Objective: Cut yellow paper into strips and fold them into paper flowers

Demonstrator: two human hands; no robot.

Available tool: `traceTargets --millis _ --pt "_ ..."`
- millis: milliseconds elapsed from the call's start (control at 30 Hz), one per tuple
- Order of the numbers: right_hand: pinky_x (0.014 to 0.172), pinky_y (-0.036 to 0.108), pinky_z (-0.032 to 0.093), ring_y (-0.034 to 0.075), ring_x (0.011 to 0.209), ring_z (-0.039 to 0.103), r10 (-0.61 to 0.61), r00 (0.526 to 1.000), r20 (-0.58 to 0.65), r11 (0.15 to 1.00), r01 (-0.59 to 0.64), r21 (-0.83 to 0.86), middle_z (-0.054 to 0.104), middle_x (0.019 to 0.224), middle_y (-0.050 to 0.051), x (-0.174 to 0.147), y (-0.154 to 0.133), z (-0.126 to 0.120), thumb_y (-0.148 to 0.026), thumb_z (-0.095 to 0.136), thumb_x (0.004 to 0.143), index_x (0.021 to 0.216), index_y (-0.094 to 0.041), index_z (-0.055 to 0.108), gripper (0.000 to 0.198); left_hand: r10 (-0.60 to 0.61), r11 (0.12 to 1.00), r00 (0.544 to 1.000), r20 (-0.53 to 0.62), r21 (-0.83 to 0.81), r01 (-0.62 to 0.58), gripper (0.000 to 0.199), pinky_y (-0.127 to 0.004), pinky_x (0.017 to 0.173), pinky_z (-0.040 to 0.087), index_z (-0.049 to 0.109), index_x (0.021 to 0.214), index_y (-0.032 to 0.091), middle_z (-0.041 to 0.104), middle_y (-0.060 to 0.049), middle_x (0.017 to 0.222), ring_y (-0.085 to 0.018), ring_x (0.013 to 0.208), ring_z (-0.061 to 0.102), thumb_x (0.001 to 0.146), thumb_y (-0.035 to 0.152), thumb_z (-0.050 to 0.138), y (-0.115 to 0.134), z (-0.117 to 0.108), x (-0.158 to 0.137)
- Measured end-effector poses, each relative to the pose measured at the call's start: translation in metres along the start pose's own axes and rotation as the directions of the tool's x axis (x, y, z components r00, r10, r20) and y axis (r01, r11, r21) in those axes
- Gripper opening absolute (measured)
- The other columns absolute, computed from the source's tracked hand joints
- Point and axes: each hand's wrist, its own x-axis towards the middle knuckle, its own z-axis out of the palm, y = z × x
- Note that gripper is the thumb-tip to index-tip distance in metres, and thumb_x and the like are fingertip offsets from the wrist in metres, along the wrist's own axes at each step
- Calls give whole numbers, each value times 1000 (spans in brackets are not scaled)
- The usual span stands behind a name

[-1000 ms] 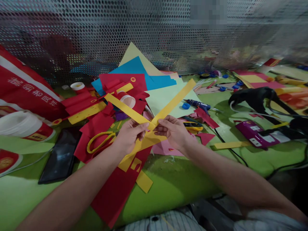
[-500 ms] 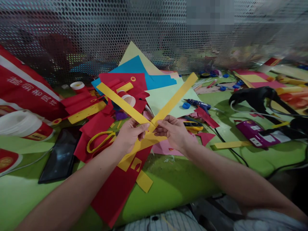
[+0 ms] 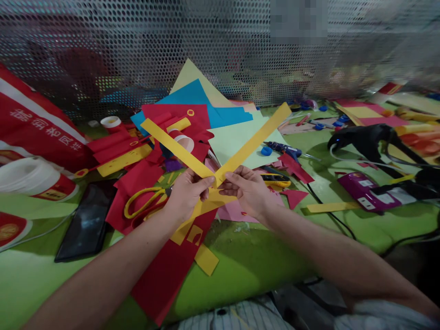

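Note:
Yellow paper strips form a V above the table, meeting at the bottom between my hands. My left hand [image 3: 187, 195] pinches the lower end of the left yellow paper strip [image 3: 175, 146]. With thumb and fingers, my right hand [image 3: 247, 190] grips the lower end of the right yellow paper strip [image 3: 257, 140]. Whether the two arms are one folded strip or separate pieces, I cannot tell. Beneath my hands lie more yellow paper pieces [image 3: 206, 259] and a long red sheet [image 3: 161, 279]. Yellow-handled scissors [image 3: 142, 201] rest left of my left hand, their blades mostly hidden.
A dark phone [image 3: 84, 222] and a white-and-red paper tub [image 3: 36, 178] stand at left. Blue, red and pale green sheets [image 3: 237, 137] pile up ahead. At right are a blue glue gun [image 3: 283, 149], a purple box [image 3: 367, 192] and cables. Perforated metal [image 3: 220, 36] backs the table.
The right arm of the V has tipped slightly outward to the right. Both hands stay almost in place, still pinching the yellow paper strips.

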Motion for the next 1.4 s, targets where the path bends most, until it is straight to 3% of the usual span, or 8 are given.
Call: traceTargets --millis 233,433,567,900,1133,1267,1333,1400 --pt "54 25 52 12 53 64 2 1000 3 1000 -2 15 66 59 -3 1 4 1 -34 80 52 64 -19 55 31 46 999 995 -87 -9 -47 17 -17 35 30 51 69 16 51 8 52 -3 35 39 63 13 67 -1 3 0" --pt "57 24 51 10 58 62 -5 995 101 997 13 -81 68 71 -2 2 11 -2 -29 77 59 79 -19 60 28 98 995 984 -147 41 -93 18 -16 35 32 52 71 16 54 7 58 -2 37 40 63 13 68 0 9 -4" --pt "59 24 52 9 56 61 -53 995 90 993 62 -100 67 68 -2 2 13 -1 -26 77 58 75 -19 59 25 118 993 978 -174 52 -110 20 -16 34 32 50 73 18 55 7 59 -2 37 40 63 14 67 -1 11 -5" --pt "57 23 51 8 54 59 -84 993 84 984 95 -148 66 66 -2 2 10 -1 -27 76 59 74 -19 59 24 -5 999 1000 -20 34 6 11 -18 38 34 54 71 16 52 6 51 -5 37 43 66 14 64 0 4 -5" --pt "58 26 50 11 61 60 -129 983 131 962 156 -223 62 71 -2 -1 10 -2 -35 69 66 82 -21 57 24 -4 1000 995 -100 21 7 12 -18 40 33 58 71 15 56 5 56 -4 41 42 62 11 65 0 6 -3" --pt "60 28 48 13 63 58 -289 943 168 834 334 -440 61 70 0 -1 10 -4 -32 63 71 77 -22 57 13 4 1000 994 -109 4 -4 11 -18 42 35 58 68 15 56 5 56 -5 44 45 61 11 66 0 6 -3" --pt "62 29 48 15 67 59 -389 893 228 686 446 -575 62 73 2 0 10 -6 -26 59 74 74 -23 58 4 -16 1000 994 -105 -27 13 13 -18 45 38 58 70 15 59 4 59 -5 47 48 60 12 67 0 5 -3" --pt "68 32 49 17 75 60 -473 817 330 511 559 -653 65 78 4 1 10 -9 -21 54 77 74 -24 61 8 -48 997 994 -96 -63 42 18 -18 50 42 60 75 15 63 2 65 -6 51 52 59 15 69 -1 4 -2"
